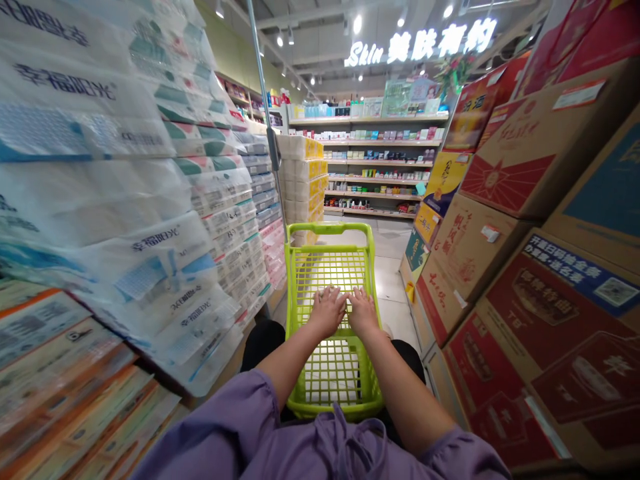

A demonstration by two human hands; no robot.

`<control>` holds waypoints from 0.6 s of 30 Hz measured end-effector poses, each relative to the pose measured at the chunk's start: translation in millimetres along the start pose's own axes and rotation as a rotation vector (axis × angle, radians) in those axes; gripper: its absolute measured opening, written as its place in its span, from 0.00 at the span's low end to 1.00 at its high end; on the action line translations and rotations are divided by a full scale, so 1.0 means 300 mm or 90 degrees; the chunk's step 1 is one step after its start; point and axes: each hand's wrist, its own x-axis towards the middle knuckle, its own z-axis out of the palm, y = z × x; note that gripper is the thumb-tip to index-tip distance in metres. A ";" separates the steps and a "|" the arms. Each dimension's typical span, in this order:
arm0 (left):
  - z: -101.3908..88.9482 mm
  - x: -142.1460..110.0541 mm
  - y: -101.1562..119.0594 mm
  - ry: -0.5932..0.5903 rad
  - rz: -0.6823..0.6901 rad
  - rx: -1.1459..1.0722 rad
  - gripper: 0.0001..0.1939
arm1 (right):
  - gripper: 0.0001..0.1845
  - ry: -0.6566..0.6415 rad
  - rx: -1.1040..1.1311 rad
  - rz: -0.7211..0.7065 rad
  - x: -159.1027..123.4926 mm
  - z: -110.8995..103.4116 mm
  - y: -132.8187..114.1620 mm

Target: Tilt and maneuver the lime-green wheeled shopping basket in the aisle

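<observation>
A lime-green plastic shopping cart stands in front of me in a narrow store aisle, its basket bare. My left hand and my right hand rest side by side on top of the cart's near part, fingers curled down over it. What they grip is hidden under the hands; it looks like the cart's handle. Purple sleeves cover my upper arms.
Stacked packs of tissue and toilet paper wall the left side. Piled cardboard cartons line the right. A metal pole rises left of the cart. Shelves of bottles close the far end under a lit sign. Tiled floor runs ahead.
</observation>
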 end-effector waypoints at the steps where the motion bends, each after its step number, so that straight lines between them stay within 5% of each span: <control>1: 0.012 0.011 -0.018 0.003 0.010 -0.008 0.23 | 0.34 -0.004 -0.007 0.003 0.000 -0.003 -0.001; 7: 0.018 0.053 -0.123 0.112 -0.095 -0.023 0.24 | 0.38 -0.041 -0.023 0.015 0.004 -0.020 -0.008; 13: 0.021 0.018 -0.123 0.024 0.050 -0.034 0.27 | 0.40 -0.062 -0.024 0.036 -0.002 -0.039 -0.024; 18: 0.000 0.004 -0.145 0.066 -0.104 -0.033 0.34 | 0.43 -0.113 -0.051 0.052 -0.005 -0.069 -0.045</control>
